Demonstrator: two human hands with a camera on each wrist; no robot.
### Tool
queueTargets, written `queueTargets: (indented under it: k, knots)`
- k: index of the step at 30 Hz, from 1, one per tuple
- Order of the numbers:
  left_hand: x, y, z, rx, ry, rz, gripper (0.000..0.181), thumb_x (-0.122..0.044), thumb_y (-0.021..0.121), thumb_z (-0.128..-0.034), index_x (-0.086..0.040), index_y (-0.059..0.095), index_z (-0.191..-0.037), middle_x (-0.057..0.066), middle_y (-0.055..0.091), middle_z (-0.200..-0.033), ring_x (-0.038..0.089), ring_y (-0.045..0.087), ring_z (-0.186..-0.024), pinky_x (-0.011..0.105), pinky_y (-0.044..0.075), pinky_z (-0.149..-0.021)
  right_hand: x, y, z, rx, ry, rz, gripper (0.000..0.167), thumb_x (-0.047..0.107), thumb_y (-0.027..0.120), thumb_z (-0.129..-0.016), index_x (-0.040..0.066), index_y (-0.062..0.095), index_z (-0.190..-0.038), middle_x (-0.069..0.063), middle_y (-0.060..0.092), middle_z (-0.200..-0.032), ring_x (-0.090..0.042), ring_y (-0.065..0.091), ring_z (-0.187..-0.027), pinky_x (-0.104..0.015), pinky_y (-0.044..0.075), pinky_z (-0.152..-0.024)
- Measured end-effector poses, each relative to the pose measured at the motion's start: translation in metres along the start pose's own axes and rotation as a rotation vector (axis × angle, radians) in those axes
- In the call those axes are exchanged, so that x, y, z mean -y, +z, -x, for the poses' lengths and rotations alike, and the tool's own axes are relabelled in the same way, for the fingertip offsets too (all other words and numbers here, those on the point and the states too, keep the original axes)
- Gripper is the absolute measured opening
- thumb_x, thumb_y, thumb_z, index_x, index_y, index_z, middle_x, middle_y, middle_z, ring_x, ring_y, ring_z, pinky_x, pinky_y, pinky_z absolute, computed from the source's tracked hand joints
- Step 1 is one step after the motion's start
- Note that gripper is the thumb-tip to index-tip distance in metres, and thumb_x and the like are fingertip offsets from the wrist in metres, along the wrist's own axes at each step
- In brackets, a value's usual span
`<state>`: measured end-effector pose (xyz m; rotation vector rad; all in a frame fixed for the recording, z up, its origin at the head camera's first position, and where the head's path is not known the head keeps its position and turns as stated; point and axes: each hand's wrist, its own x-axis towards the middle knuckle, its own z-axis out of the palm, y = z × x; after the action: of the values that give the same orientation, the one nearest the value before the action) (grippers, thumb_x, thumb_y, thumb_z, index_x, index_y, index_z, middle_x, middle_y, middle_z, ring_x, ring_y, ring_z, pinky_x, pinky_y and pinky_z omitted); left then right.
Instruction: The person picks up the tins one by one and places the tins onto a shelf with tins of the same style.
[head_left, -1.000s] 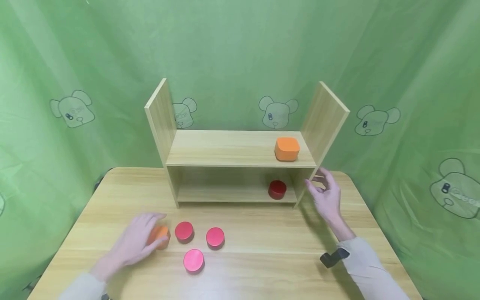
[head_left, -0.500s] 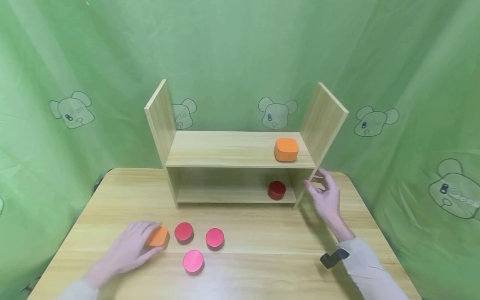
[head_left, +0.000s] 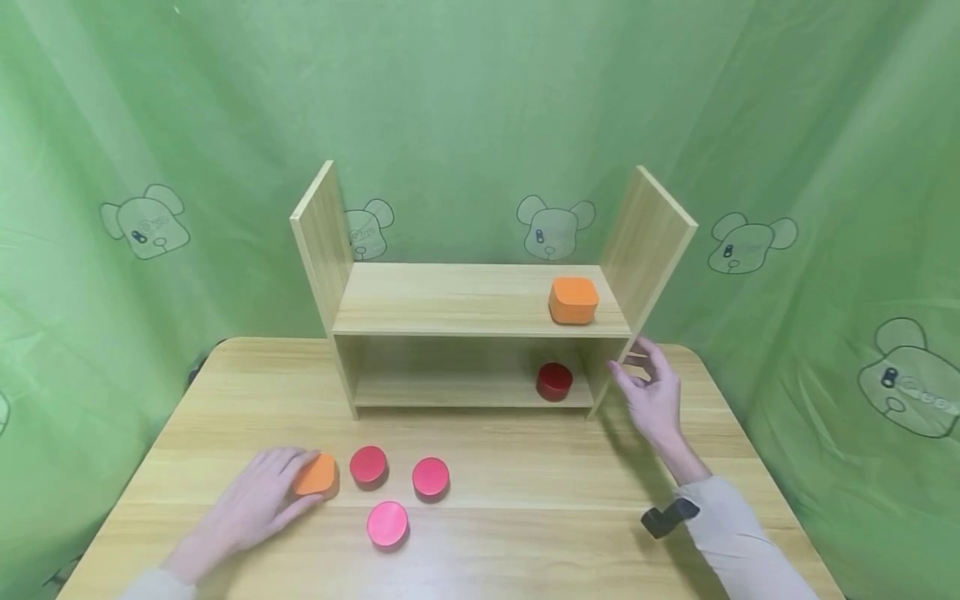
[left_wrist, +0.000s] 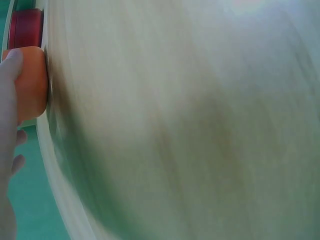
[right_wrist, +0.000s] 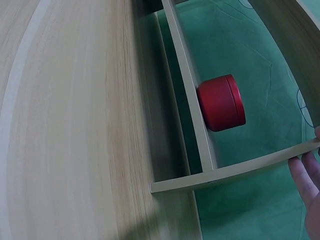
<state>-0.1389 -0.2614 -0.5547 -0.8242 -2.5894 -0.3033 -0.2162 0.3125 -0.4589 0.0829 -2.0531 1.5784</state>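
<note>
On the table's left part my left hand has its fingers and thumb around the near orange block; the left wrist view shows the thumb against this orange block. My right hand touches the right side panel of the wooden shelf, thumb at its front edge and fingers behind. In the right wrist view the fingertips of the right hand meet the panel's edge. Another orange block stands on the upper board, and a dark red round piece on the lower one.
Two red round pieces and a pink one lie on the table, right of my left hand. Tall side panels rise at both ends of the shelf. A green curtain hangs behind.
My left hand has shifted slightly left and down at the orange block, uncovering more of its top. My right hand stays at the shelf's side panel.
</note>
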Motion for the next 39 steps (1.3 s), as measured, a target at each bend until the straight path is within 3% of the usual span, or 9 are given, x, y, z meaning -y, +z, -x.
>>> queueTargets:
  k: [8,22,29,34,39]
  knots:
    - [-0.002,-0.006,-0.004,0.012,-0.019,-0.002,0.063,-0.043,0.084,-0.0854,-0.005,0.068,-0.132,0.011,0.074,-0.123,0.029,0.069,-0.114,0.051,0.058,-0.1,0.001,-0.001,0.0,0.003,0.014,0.009,0.055,-0.014,0.072,-0.089,-0.007,0.057,-0.141,0.021,0.064,-0.114,0.003,0.065,-0.1,-0.009,0.059,-0.076]
    - [-0.01,-0.031,-0.032,-0.022,-0.003,0.017,0.061,-0.037,0.084,-0.0851,-0.003,0.067,-0.134,0.015,0.073,-0.126,0.033,0.068,-0.116,0.055,0.057,-0.1,0.002,-0.001,0.0,0.0,0.012,0.013,0.055,-0.014,0.072,-0.089,-0.006,0.057,-0.141,0.019,0.064,-0.115,0.004,0.065,-0.099,-0.009,0.059,-0.075]
    - [-0.019,-0.039,-0.048,-0.059,0.045,0.021,0.06,-0.044,0.079,-0.09,-0.004,0.067,-0.133,0.012,0.073,-0.123,0.031,0.068,-0.113,0.051,0.057,-0.099,0.001,-0.002,0.0,-0.002,0.01,0.011,0.055,-0.014,0.073,-0.089,-0.006,0.057,-0.141,0.017,0.064,-0.115,0.004,0.065,-0.099,-0.009,0.059,-0.075]
    - [-0.027,-0.043,-0.061,-0.105,0.102,0.02,0.062,-0.057,0.064,-0.0999,-0.003,0.068,-0.131,0.012,0.074,-0.119,0.03,0.069,-0.109,0.049,0.057,-0.098,0.0,-0.003,0.0,-0.002,0.001,0.017,0.055,-0.013,0.073,-0.089,-0.006,0.058,-0.141,0.019,0.064,-0.115,0.003,0.066,-0.099,-0.009,0.059,-0.076]
    - [-0.036,-0.046,-0.075,-0.138,0.164,0.02,0.066,-0.061,0.058,-0.1017,-0.003,0.068,-0.132,0.014,0.074,-0.12,0.03,0.07,-0.109,0.049,0.059,-0.097,-0.001,-0.003,0.0,0.005,-0.009,0.006,0.055,-0.014,0.073,-0.088,-0.007,0.058,-0.141,0.019,0.065,-0.115,0.002,0.066,-0.099,-0.009,0.06,-0.077]
